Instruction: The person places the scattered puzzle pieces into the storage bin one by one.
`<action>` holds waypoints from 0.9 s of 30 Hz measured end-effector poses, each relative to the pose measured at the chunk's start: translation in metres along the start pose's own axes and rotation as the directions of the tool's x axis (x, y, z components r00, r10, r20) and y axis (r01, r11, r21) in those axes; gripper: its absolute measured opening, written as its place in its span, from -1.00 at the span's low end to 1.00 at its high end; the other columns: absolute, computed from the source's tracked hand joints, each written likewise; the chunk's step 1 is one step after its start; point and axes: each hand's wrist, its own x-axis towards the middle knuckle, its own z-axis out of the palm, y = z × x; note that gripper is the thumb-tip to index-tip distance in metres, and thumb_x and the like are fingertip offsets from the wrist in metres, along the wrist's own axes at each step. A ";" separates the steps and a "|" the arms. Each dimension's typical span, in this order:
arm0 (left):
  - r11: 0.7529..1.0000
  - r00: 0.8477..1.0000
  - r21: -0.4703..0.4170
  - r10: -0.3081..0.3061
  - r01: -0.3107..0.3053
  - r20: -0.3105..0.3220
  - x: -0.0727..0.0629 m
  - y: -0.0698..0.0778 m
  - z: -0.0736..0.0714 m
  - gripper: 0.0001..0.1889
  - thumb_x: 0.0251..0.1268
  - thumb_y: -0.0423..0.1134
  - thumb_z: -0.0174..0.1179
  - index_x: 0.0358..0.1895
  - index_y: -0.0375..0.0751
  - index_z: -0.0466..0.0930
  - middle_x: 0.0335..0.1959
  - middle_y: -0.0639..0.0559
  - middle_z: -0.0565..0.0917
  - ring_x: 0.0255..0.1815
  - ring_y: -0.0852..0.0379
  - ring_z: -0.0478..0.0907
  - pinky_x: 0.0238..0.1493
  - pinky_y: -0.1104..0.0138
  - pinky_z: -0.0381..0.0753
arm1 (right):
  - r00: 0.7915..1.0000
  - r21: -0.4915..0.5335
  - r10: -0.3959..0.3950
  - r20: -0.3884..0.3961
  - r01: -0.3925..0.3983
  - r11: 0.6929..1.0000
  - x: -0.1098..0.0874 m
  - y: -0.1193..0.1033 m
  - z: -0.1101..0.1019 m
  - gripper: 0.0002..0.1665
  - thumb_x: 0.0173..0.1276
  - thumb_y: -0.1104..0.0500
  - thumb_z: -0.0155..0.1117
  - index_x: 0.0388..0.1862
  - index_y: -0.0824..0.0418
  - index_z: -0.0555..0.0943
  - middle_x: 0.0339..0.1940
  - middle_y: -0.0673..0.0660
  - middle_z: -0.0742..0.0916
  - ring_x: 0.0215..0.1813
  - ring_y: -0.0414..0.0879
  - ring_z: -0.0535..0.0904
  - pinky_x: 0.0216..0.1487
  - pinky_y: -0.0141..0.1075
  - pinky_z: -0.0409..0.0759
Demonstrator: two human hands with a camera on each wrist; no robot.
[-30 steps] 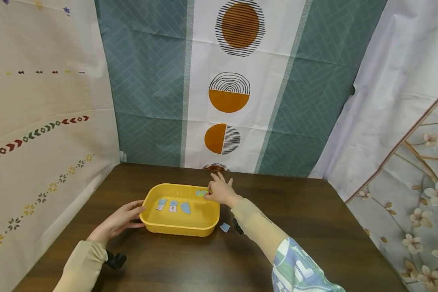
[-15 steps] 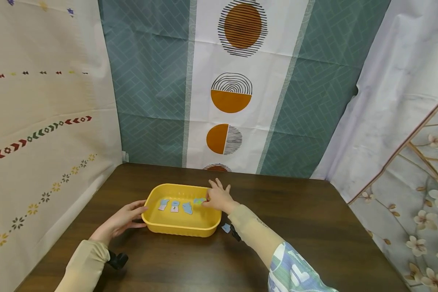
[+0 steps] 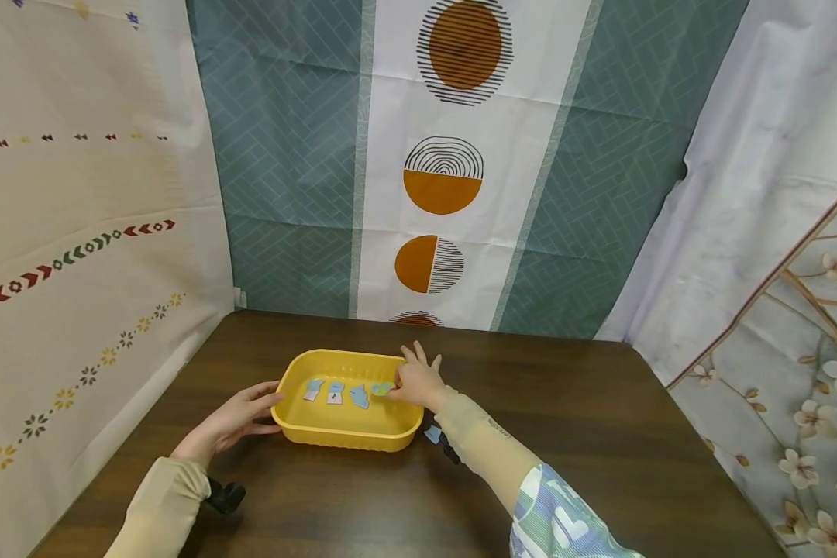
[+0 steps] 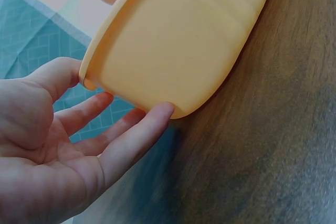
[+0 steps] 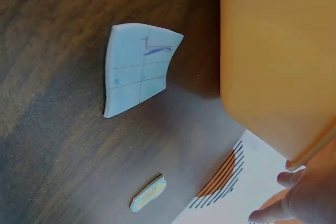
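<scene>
A yellow plastic tray [image 3: 349, 435] sits on the dark wooden table. At its left end my left hand [image 3: 240, 415] grips it; in the left wrist view the thumb is at the rim and fingertips [image 4: 161, 113] touch the outer wall. My right hand [image 3: 421, 381] reaches over the right rim and pinches a small flat green-and-blue piece [image 3: 380, 389] low in the tray, its other fingers raised. Left of that piece lie a light-blue piece [image 3: 359, 397] and two blue-and-pink pieces, one in the middle [image 3: 335, 393] and one farther left [image 3: 312, 389].
Outside the tray's right end, a light-blue flat piece [image 5: 140, 72] with thin printed lines lies on the table [image 3: 565, 434]. Farther off lies a smaller pale piece [image 5: 148, 192]. Patterned cloths [image 3: 286, 155] hang behind the table and at both sides.
My right hand has come down and nearer with the green-and-blue piece, from the tray's far right rim to beside the light-blue piece. The left hand keeps its hold on the tray.
</scene>
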 end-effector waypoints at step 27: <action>1.000 1.000 -0.003 -0.012 0.012 0.000 0.003 -0.001 -0.002 -0.25 0.57 -0.12 -0.06 0.50 -0.55 -0.20 0.38 -0.58 0.13 0.06 0.03 0.59 0.06 0.05 0.68 | 1.000 -0.018 0.020 0.001 -0.020 1.000 0.001 0.004 0.006 -0.68 0.16 -0.14 0.47 -0.56 0.04 0.67 0.57 0.24 0.23 0.61 0.22 -0.13 0.39 0.49 -0.02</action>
